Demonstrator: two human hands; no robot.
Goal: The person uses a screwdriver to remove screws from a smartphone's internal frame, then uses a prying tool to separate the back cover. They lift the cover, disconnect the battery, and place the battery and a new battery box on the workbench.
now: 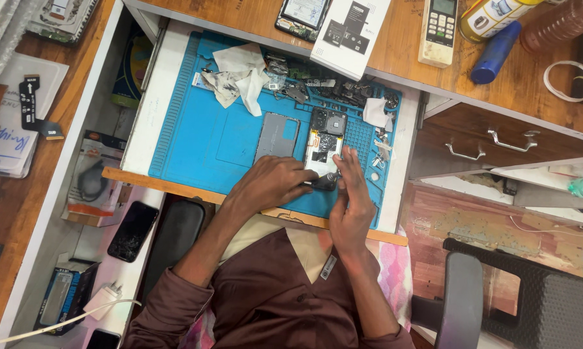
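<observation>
Down on the blue mat [194, 142], an opened phone [325, 139] lay with its back off, so its inside parts showed. It sat toward the right side of the mat, near the person. The left hand [272, 183] was curled over the near end of the phone, with its fingers pressed together around a small dark tool [323, 181]. The right hand [351, 194] stood just right of the tool, its fingers [351, 169] straight and close together, touching the near end of the phone.

Just left of the phone lay a grey back cover [277, 137], flat on the mat. At the far edge of the mat were crumpled white wipes [241, 76] and a heap of small dark parts [333, 87]. The mat rested on a pulled-out white surface [150, 110]. Farther off, on the wooden surface [401, 52], sat a white booklet [351, 29], a remote [439, 27] and a blue tube [495, 53]. Well to the left, a black phone with cracked glass [133, 231] lay by itself.
</observation>
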